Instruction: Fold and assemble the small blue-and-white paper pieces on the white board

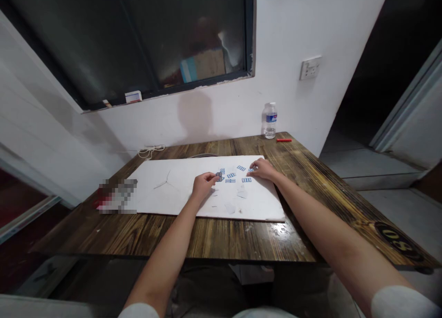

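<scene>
On the white board [179, 203] my left hand [203, 185] has its fingers closed in a pinch on a small blue-and-grey paper cutout [219, 176]. To its right, my right hand [263, 168] pinches at another blue-patterned paper cutout [250, 171], partly hidden by the fingertips. Between the hands lie several small cutouts with blue and white markings, among them a slanted one [241, 168], a middle one [231, 175] and a lower one [246, 180]. Their exact pictures are too small to make out. Pale paper scraps [242, 194] lie nearer to me.
The board rests on a dark-grained wooden table [235, 244]. At the back right stand a clear plastic bottle [270, 122] and a red pen [283, 140]. A white cord [150, 150] lies at the back left. Something blurred out [117, 196] covers the board's left end.
</scene>
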A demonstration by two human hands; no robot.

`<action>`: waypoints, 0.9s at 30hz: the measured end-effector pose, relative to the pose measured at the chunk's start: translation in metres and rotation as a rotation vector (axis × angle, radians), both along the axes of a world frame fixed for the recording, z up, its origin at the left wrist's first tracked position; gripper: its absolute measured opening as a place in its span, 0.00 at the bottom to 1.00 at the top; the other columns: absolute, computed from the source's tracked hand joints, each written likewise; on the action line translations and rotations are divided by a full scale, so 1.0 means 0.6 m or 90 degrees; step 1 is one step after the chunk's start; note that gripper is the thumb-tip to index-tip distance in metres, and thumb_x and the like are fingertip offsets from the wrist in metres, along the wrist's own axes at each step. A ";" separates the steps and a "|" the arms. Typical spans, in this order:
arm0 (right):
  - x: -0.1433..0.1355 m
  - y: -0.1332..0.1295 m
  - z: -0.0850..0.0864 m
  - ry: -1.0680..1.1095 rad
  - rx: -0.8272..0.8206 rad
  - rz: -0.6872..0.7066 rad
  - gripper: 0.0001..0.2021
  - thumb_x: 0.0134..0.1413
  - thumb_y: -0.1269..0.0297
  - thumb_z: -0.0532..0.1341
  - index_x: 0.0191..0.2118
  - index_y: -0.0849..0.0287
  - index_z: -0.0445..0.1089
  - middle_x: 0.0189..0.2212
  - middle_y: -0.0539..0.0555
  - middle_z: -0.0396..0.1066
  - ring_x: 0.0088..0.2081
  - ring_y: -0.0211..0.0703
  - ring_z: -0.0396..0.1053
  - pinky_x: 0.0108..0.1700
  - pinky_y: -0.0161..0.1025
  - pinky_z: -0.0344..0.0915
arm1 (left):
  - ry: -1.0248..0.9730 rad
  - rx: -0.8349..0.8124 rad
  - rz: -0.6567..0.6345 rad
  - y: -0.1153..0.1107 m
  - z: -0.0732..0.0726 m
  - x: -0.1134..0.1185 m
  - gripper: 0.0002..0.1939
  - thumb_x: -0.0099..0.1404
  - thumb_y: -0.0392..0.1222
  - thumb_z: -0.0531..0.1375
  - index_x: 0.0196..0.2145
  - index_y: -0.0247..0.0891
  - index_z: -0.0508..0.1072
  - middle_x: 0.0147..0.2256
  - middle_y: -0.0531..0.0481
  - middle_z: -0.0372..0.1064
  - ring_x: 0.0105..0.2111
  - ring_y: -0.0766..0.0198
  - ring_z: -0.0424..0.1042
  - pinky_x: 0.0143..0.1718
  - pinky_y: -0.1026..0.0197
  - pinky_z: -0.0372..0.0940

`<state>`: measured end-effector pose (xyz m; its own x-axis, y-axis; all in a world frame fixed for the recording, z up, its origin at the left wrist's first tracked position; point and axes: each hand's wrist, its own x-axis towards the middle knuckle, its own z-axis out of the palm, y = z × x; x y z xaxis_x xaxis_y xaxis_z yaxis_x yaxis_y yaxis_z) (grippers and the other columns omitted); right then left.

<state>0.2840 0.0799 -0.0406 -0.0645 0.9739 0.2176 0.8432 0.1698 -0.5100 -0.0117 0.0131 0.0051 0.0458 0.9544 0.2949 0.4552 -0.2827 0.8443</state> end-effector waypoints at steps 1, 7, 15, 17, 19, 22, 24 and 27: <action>0.000 0.000 0.000 0.002 0.001 -0.002 0.21 0.35 0.46 0.73 0.37 0.52 0.79 0.45 0.57 0.72 0.46 0.52 0.68 0.48 0.42 0.63 | 0.001 -0.001 0.000 0.000 0.000 0.000 0.17 0.51 0.56 0.66 0.25 0.38 0.76 0.21 0.53 0.71 0.23 0.64 0.69 0.28 0.62 0.63; 0.001 0.001 -0.004 0.018 0.002 -0.003 0.21 0.35 0.47 0.73 0.36 0.53 0.79 0.45 0.57 0.71 0.47 0.53 0.67 0.47 0.42 0.62 | 0.008 0.004 0.003 0.000 -0.001 -0.001 0.17 0.51 0.56 0.66 0.26 0.38 0.77 0.22 0.52 0.71 0.24 0.63 0.70 0.29 0.61 0.64; -0.003 -0.003 0.009 -0.003 -0.033 -0.008 0.24 0.36 0.46 0.73 0.40 0.53 0.79 0.47 0.59 0.71 0.48 0.54 0.67 0.48 0.42 0.63 | 0.005 -0.007 -0.011 0.002 -0.004 -0.001 0.15 0.52 0.54 0.66 0.26 0.38 0.77 0.22 0.53 0.71 0.23 0.64 0.70 0.28 0.63 0.63; -0.004 -0.005 0.011 -0.012 -0.040 -0.012 0.24 0.37 0.45 0.73 0.40 0.52 0.79 0.48 0.59 0.70 0.49 0.54 0.66 0.48 0.43 0.62 | 0.007 -0.006 -0.015 0.004 -0.005 -0.001 0.15 0.52 0.54 0.66 0.26 0.38 0.77 0.22 0.52 0.72 0.23 0.64 0.70 0.28 0.62 0.63; -0.004 -0.006 0.012 -0.012 -0.038 -0.009 0.24 0.37 0.44 0.73 0.40 0.52 0.79 0.48 0.59 0.70 0.49 0.54 0.66 0.48 0.43 0.62 | 0.009 -0.006 -0.018 0.005 -0.007 -0.002 0.15 0.52 0.54 0.66 0.27 0.38 0.78 0.22 0.52 0.72 0.23 0.64 0.70 0.29 0.62 0.64; -0.004 -0.006 0.012 -0.001 -0.030 -0.007 0.24 0.36 0.44 0.73 0.39 0.52 0.79 0.48 0.59 0.71 0.48 0.54 0.66 0.47 0.43 0.63 | 0.015 -0.002 -0.017 0.006 -0.010 -0.005 0.16 0.53 0.54 0.66 0.27 0.38 0.78 0.23 0.52 0.73 0.24 0.63 0.70 0.29 0.61 0.65; -0.004 -0.006 0.012 0.002 -0.027 -0.004 0.23 0.36 0.44 0.73 0.38 0.52 0.79 0.47 0.59 0.71 0.48 0.54 0.67 0.46 0.42 0.63 | 0.020 0.001 -0.018 0.007 -0.012 -0.006 0.15 0.53 0.54 0.65 0.27 0.38 0.78 0.23 0.52 0.73 0.24 0.63 0.70 0.29 0.61 0.65; -0.004 -0.004 0.010 -0.002 -0.028 0.002 0.23 0.36 0.44 0.73 0.37 0.53 0.79 0.47 0.59 0.71 0.48 0.54 0.67 0.46 0.42 0.62 | 0.023 0.002 -0.017 0.009 -0.014 -0.007 0.14 0.54 0.53 0.65 0.27 0.38 0.78 0.22 0.52 0.72 0.24 0.63 0.70 0.29 0.61 0.64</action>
